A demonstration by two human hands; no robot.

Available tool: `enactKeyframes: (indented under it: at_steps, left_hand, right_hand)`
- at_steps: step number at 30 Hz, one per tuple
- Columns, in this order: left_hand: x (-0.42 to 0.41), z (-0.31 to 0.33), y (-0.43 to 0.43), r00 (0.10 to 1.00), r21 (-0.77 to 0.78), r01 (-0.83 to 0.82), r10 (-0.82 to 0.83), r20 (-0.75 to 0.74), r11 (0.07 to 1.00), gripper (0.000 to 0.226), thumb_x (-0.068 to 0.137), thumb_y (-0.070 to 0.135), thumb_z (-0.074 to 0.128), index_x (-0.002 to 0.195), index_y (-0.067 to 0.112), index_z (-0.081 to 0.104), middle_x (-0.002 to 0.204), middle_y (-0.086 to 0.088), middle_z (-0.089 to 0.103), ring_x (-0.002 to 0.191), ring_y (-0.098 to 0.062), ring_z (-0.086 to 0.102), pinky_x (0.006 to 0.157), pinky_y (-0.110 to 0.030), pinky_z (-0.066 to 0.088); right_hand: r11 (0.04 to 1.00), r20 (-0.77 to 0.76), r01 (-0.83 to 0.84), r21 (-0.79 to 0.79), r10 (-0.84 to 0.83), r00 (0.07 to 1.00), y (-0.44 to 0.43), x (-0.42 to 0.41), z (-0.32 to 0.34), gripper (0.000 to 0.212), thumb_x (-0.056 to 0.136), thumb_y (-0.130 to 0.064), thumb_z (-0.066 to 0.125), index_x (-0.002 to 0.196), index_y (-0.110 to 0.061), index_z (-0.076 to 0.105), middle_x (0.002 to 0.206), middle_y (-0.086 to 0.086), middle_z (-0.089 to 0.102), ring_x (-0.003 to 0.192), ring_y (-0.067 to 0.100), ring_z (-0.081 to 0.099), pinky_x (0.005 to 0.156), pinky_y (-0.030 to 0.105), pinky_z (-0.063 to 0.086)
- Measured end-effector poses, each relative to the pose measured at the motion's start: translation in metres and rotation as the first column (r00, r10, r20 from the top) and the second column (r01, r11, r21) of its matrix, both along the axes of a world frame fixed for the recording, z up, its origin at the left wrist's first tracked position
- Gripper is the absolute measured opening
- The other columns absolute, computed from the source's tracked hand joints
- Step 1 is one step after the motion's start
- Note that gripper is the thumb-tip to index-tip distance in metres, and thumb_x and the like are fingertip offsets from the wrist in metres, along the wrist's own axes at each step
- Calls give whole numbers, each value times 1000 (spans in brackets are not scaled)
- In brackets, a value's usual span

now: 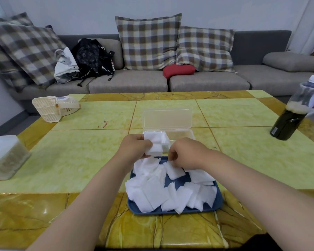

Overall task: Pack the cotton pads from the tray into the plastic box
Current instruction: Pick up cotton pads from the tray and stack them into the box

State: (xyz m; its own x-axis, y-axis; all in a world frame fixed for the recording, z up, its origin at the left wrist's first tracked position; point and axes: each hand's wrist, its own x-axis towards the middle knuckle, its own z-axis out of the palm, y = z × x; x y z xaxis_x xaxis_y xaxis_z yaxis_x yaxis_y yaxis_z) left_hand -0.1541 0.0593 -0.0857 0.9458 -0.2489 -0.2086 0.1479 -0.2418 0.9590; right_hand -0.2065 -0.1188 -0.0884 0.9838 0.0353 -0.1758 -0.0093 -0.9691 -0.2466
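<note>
While left hand (134,147) grips cotton pads (156,145) | box (181,135) part-filled | right hand (184,154) apparently pinching a tray (219,200) pad

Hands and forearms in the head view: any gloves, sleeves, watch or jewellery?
Nothing worn that shows. The left hand and right hand are both bare, without gloves, and no rings can be seen. Both forearms are uncovered all the way to the bottom of the frame: no sleeve edge, watch, bracelet or markings.
</note>
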Motion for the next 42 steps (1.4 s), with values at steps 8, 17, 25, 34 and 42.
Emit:
enactKeyframes:
  at_steps: [8, 17, 25, 34, 42]
  left_hand:
    - [0, -1, -3, 1000, -35, 18, -19, -21, 999, 12, 91, 0, 59, 93, 4, 70, 104, -15, 73, 86, -23, 73, 67, -25, 63]
    - [4, -2, -2, 999, -56, -47, 45, -24, 997, 13, 94, 7, 61, 95, 0, 71, 103, -14, 71, 86, -25, 72, 69, -30, 64]
    - [3, -5, -2, 994, -112, 38, -49, -94, 993, 14, 93, 9, 69, 100, -2, 75, 94, -17, 78, 81, -25, 77, 67, -28, 63]
    - [-7, -5, -14, 949, -97, 279, -290, -122, 955, 20, 96, 13, 63, 107, 3, 76, 102, -13, 78, 96, -28, 76, 89, -41, 61]
    - [-11, 3, -15, 917, -253, 312, -360, -172, 916, 39, 100, 37, 57, 117, 5, 71, 109, -16, 76, 102, -29, 74, 86, -38, 61]
  right_hand:
    - [978, -92, -70, -196, 52, 994, 7, 3, -1, 26, 84, -35, 72, 106, -23, 73, 102, -6, 70, 95, 19, 64, 71, 31, 49]
    - [997, -46, -12, 71, 15, 999, -9, 0, 17, 11, 83, -26, 73, 90, -30, 65, 86, -14, 64, 79, 10, 61, 65, 25, 49]
    - [667, -45, 141, 731, -159, 986, -30, -9, 52, 9, 87, 0, 74, 95, -3, 77, 86, 9, 77, 75, 17, 72, 72, 30, 62]
    - [819, 55, 57, 571, -108, 993, -16, -6, 45, 19, 87, -7, 76, 104, -15, 78, 83, -4, 73, 56, 13, 63, 55, 23, 56]
    - [871, 119, 86, 484, -163, 980, -15, -1, 42, 32, 84, -9, 79, 114, -15, 73, 88, -1, 70, 44, 3, 56, 47, 19, 50]
